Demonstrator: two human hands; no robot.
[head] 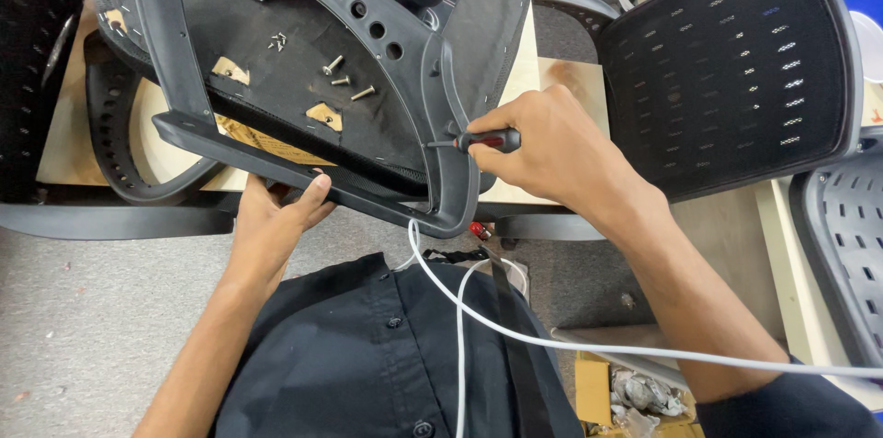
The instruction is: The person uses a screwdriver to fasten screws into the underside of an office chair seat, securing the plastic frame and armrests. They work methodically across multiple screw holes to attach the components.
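shirt [368, 355]: black, buttoned front | arms bare to elbow | white cable [552, 341] across chest

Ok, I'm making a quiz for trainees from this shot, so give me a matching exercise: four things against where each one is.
Things:
1. left hand
2. right hand
3. loose screws
4. white cable

Places:
A. lying on the black underside of the seat
B. running across the black shirt
C. under the seat frame's front edge
D. around a screwdriver with a red and black handle

Pairs: 1-C, 2-D, 3-A, 4-B
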